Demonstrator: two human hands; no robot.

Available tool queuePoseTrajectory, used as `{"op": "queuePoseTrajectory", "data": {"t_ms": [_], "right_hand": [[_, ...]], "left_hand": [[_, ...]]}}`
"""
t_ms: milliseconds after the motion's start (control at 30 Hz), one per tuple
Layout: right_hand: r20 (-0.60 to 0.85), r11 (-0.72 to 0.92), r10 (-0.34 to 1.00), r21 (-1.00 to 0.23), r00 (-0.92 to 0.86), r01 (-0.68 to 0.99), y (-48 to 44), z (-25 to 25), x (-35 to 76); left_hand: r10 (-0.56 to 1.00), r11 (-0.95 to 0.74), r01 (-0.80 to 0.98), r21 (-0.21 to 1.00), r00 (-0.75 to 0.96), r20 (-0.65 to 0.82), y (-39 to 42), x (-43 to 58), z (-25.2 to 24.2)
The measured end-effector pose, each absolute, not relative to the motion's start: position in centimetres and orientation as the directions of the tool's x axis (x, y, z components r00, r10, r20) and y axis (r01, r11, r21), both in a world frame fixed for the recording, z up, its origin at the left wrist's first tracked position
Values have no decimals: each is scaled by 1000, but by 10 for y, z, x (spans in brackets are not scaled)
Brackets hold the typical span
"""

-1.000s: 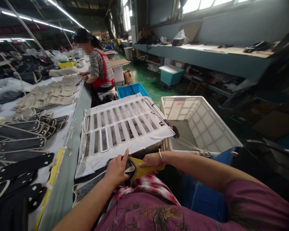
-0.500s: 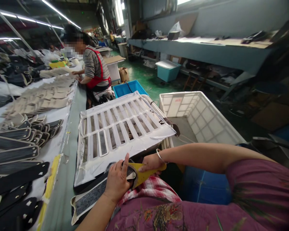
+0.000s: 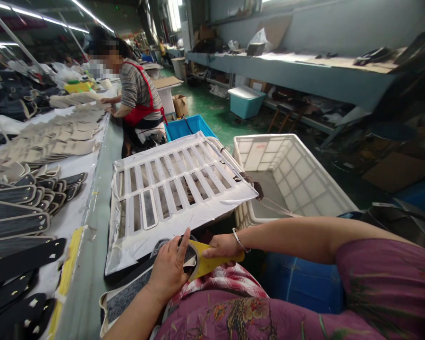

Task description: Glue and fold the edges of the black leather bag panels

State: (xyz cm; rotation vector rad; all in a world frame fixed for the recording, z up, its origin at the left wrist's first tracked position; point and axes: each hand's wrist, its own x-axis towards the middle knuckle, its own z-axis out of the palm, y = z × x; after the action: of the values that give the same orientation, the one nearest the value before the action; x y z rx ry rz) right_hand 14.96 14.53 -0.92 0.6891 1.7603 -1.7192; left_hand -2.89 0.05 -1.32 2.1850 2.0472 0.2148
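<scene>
Yellow tool point(image 3: 204, 265) gripped in right hand point(image 3: 222, 250), its broad end at the cream-edged grey strip point(image 3: 125, 290). Left hand point(image 3: 170, 264) holds that strip, near the slotted white panel point(image 3: 186, 221).

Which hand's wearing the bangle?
The right hand, the one gripping the yellow piece: a silver bangle circles its wrist, whereas the left hand has a bare wrist.

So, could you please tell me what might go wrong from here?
The wide end of the yellow piece in the right hand sits right by the left hand, so a slip might catch those fingers. Also, the single grey strip on the slotted white board could perhaps shift if the board is bumped.
</scene>
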Motion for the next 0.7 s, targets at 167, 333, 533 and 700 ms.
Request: {"op": "queuePoseTrajectory", "data": {"t_ms": [167,333,533,700], "right_hand": [[-709,29,3,-705,-705,709,138,-14,146],[-683,-74,24,-729,-730,680,132,-10,142],[-660,-289,207,-747,-722,599,103,-11,132],[-645,-434,432,-761,-631,481,72,-17,124]], "left_hand": [[995,-98,969,228,96,17,-2,-36,-16],[987,-136,935,328,155,-32,-3,-44,-14],[988,-137,895,424,155,-7,1,-51,-16],[993,-70,925,374,100,-61,5,-45,-16]]}}
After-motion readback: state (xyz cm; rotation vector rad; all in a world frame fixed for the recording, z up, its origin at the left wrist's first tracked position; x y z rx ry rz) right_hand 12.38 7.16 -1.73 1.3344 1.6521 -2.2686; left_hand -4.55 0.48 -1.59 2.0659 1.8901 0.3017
